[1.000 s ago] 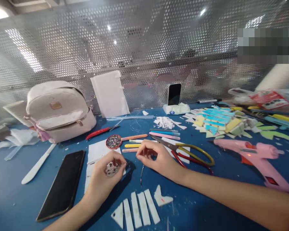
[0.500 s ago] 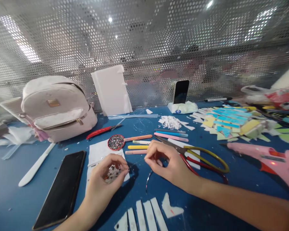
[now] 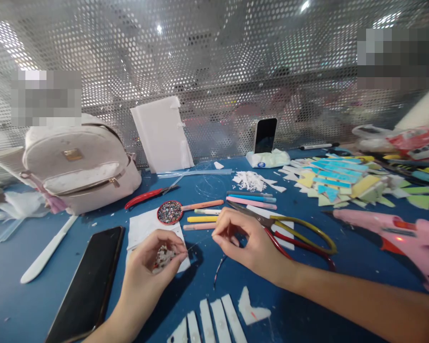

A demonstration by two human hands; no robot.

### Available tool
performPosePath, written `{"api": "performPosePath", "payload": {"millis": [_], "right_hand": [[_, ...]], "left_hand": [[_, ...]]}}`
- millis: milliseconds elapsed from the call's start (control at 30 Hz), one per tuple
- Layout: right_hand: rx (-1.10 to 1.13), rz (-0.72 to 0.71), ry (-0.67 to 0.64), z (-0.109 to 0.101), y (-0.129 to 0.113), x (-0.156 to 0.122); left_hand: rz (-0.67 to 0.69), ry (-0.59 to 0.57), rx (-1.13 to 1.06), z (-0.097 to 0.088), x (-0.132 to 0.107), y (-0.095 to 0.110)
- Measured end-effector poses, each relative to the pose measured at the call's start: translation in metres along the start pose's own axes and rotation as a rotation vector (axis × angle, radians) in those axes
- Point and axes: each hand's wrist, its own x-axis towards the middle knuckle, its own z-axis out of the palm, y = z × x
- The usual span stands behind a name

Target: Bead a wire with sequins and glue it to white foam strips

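My left hand (image 3: 148, 271) is closed around a small white piece studded with glittery beads (image 3: 162, 256), held just above a white sheet (image 3: 143, 226) on the blue table (image 3: 28, 295). My right hand (image 3: 246, 240) pinches a fine needle or thread between thumb and forefinger; a thin strand runs from it toward the beaded piece. A thin dark strand (image 3: 219, 269) hangs under the right hand onto the table. A round red lid of sequins (image 3: 169, 212) lies just beyond my left hand.
A black phone (image 3: 89, 281) lies left, a white knife-like tool (image 3: 46, 252) beyond it. Scissors (image 3: 289, 228), coloured sticks (image 3: 236, 202), red pliers (image 3: 146, 195), a pink glue gun (image 3: 396, 236), coloured foam scraps (image 3: 336, 183), white foam strips (image 3: 214, 319), a beige backpack (image 3: 75, 164).
Both hands stay close together on the beaded piece. My right hand has drawn slightly right and away, with a fine strand now showing between the hands. The camera has shifted a little.
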Motion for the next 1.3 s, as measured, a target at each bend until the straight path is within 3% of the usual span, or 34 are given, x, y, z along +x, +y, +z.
{"api": "performPosePath", "payload": {"millis": [1300], "right_hand": [[0.001,0.031,-0.057,0.0006,0.0051,-0.0010]], "left_hand": [[0.044,0.105,-0.019,-0.0002,0.0013,0.0002]]}}
